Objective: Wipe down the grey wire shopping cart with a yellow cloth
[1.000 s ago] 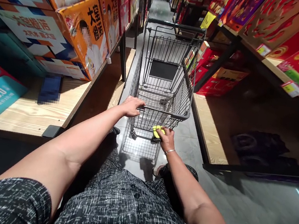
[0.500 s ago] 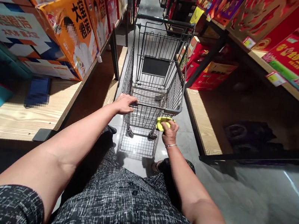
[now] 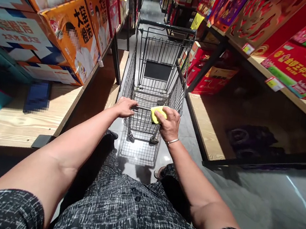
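A grey wire shopping cart (image 3: 156, 72) stands in the aisle right in front of me, its basket holding nothing I can see. My left hand (image 3: 125, 107) is closed round the left part of the cart's near rim bar. My right hand (image 3: 169, 124) grips a yellow cloth (image 3: 157, 113) and presses it against the same bar, to the right of my left hand. A thin bracelet sits on my right wrist.
Wooden shelves line both sides of the narrow aisle. Orange, white and teal boxes (image 3: 75, 36) fill the left shelves. Red gift boxes (image 3: 302, 68) sit on the right shelves, with a low wooden shelf (image 3: 207, 119) under them. The grey tiled floor (image 3: 257, 208) runs ahead.
My right hand has risen with the yellow cloth from low at the cart's near side up to the rim bar. My left hand has stayed on the bar.
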Action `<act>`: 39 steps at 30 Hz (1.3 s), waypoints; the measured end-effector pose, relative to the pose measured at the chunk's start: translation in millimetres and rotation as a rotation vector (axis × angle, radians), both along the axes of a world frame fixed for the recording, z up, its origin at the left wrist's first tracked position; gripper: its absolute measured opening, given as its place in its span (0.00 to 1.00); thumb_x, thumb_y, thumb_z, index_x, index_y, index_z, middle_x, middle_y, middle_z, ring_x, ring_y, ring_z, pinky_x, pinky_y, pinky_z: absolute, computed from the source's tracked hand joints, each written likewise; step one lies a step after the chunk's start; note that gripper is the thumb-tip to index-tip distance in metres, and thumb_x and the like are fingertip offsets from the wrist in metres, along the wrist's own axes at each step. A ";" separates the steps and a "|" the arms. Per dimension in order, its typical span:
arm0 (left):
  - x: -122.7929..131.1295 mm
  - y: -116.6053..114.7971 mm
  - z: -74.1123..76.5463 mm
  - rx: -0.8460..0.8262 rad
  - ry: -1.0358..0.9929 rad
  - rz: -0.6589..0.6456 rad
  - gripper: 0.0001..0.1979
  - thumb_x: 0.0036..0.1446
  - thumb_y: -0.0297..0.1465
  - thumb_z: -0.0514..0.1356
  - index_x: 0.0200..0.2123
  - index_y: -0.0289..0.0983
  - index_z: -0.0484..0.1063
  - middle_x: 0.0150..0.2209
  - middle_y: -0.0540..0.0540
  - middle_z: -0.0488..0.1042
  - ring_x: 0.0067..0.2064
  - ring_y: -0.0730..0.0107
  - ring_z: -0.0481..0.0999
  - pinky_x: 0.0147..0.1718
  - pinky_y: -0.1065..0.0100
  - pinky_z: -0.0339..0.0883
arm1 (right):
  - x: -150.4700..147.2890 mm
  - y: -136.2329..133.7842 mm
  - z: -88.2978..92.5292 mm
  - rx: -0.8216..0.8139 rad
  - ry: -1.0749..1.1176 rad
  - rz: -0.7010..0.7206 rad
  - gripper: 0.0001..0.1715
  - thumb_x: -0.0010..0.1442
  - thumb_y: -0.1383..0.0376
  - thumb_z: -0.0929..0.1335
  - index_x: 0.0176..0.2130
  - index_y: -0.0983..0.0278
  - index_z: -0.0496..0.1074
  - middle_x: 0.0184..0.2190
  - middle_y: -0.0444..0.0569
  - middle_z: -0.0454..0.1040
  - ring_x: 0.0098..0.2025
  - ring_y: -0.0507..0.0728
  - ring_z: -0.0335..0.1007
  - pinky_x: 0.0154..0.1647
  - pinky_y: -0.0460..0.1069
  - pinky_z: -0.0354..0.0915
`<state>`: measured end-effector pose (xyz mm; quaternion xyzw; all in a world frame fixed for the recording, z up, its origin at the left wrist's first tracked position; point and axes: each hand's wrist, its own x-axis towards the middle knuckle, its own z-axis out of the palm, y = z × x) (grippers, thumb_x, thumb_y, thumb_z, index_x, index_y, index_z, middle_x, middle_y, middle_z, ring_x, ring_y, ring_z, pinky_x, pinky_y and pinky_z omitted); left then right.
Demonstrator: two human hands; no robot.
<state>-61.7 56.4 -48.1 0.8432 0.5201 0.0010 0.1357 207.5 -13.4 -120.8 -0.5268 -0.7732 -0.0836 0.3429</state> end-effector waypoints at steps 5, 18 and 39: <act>-2.8 0.6 -1.7 0.009 -0.013 -0.010 0.25 0.53 0.33 0.58 0.55 0.46 0.76 0.53 0.48 0.81 0.59 0.54 0.75 0.61 0.56 0.60 | 35.2 2.2 9.0 -0.099 -0.008 -0.028 0.25 0.63 0.72 0.67 0.54 0.49 0.80 0.60 0.50 0.72 0.57 0.66 0.61 0.58 0.62 0.63; -13.1 4.6 -0.2 0.000 -0.006 -0.042 0.26 0.53 0.34 0.58 0.57 0.46 0.75 0.55 0.46 0.79 0.60 0.53 0.73 0.63 0.53 0.58 | 64.1 10.0 -6.9 0.034 0.400 0.008 0.17 0.59 0.67 0.68 0.48 0.57 0.79 0.56 0.53 0.72 0.59 0.62 0.71 0.61 0.62 0.70; 105.2 -10.0 4.0 -0.104 -0.114 -0.076 0.32 0.59 0.29 0.55 0.67 0.45 0.66 0.66 0.46 0.71 0.67 0.51 0.65 0.64 0.49 0.55 | 17.1 -4.7 -93.8 -0.245 0.142 -0.019 0.22 0.62 0.71 0.68 0.50 0.52 0.80 0.59 0.51 0.70 0.63 0.65 0.62 0.66 0.63 0.64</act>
